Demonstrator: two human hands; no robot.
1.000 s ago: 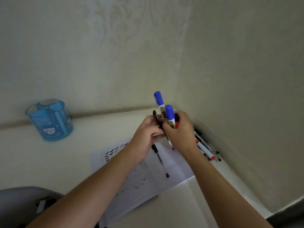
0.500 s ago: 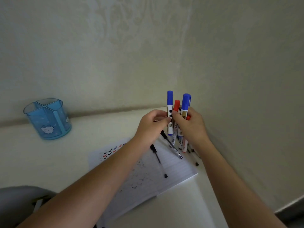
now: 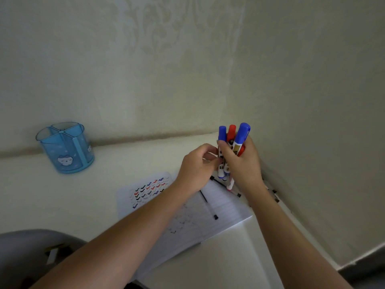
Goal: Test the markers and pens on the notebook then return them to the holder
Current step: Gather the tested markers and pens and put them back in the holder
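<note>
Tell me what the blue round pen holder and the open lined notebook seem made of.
Blue round pen holder: likely translucent plastic, smooth; its upper walls look see-through. Open lined notebook: matte white paper, with ruled lines and ink ticks.

No word, brand or number can be read. The markers point(image 3: 231, 134), at 1 o'clock from the notebook's middle, carry black print on white barrel labels, too blurred to make out. The open notebook point(image 3: 228, 207) bears rows of small tick marks point(image 3: 149, 189) in black, red and blue at 10 o'clock on its spread, with fainter scattered ticks nearer the middle. The blue pen holder point(image 3: 68, 147) shows a white cartoon cat face point(image 3: 65, 160) at 6 o'clock on its wall.
</note>
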